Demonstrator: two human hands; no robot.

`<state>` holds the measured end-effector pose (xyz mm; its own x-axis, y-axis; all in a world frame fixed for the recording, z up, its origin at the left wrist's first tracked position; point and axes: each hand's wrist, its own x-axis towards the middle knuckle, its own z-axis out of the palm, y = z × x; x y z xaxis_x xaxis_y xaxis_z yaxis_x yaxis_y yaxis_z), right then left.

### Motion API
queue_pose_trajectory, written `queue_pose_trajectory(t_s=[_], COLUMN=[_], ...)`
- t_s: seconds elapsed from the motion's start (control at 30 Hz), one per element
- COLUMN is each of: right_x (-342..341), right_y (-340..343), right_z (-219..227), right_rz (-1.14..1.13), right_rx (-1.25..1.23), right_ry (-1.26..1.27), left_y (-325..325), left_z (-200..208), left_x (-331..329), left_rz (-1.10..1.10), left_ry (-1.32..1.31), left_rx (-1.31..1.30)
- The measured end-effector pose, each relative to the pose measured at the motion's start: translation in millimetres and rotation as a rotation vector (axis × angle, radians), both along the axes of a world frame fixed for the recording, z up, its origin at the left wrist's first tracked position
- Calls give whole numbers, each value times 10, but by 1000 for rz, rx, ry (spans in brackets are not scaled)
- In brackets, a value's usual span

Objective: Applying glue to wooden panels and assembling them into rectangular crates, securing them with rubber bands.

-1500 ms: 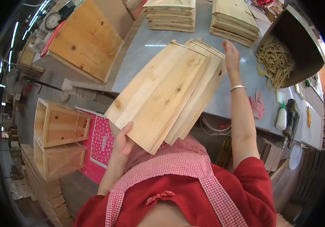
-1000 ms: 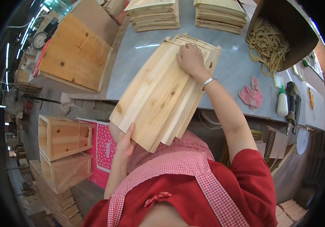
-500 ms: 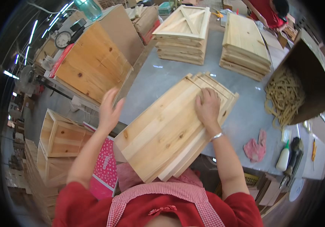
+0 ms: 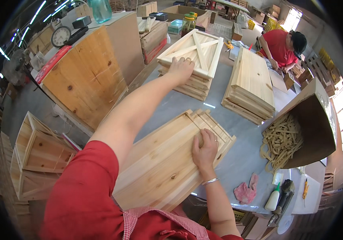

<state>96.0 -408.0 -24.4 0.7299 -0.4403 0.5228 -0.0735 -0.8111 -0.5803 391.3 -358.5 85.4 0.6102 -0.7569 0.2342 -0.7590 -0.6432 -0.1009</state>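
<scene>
Head view: upper-centre braced panel (image 4: 197, 50), left hand (image 4: 180, 72), grip unclear; central boards (image 4: 161, 168), right hand (image 4: 205, 151) flat, could slide, being staggered.

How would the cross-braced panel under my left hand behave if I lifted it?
The cross-braced panel should stay stiff, since wooden strips frame and cross it. It might tilt if lifted only by the near edge your left hand touches.

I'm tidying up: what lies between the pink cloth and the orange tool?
In the head view, a white bottle with a green tip and a dark tool lie between the pink cloth and orange tool.
</scene>
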Motion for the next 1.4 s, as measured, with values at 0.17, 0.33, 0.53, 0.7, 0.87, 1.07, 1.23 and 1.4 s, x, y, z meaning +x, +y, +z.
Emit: queue_pose_trajectory(t_s=[0.17,0.33,0.53,0.7,0.87,1.07,1.23,1.4], right_x=[11,22,-34,-20,24,207,177,47], right_y=[-7,-35,5,0,-143,-500,-560,-521], right_z=[-28,-22,-43,-117,-157,-182,-143,-18], right_rz=[11,5,18,35,81,103,185,280], right_rx=[-12,-30,-51,-59,-6,608,783,598], right_ry=[-5,-25,-52,-40,-40,-92,-64,69], left_y=[603,1323,2058,2556,3202,4139,4150,3939], left_z=[-195,-104,376,584,728,-229,-717,-901], left_x=[-321,-954,-1726,-2296,-2835,-3298,-3704,-3755], left_rz=[-278,-401,-389,-297,156,526,592,764], left_ry=[-362,-408,-279,-174,619,1242,1436,1489], left_rx=[-178,-240,-396,-614,-1755,-2075,-2005,-1869])
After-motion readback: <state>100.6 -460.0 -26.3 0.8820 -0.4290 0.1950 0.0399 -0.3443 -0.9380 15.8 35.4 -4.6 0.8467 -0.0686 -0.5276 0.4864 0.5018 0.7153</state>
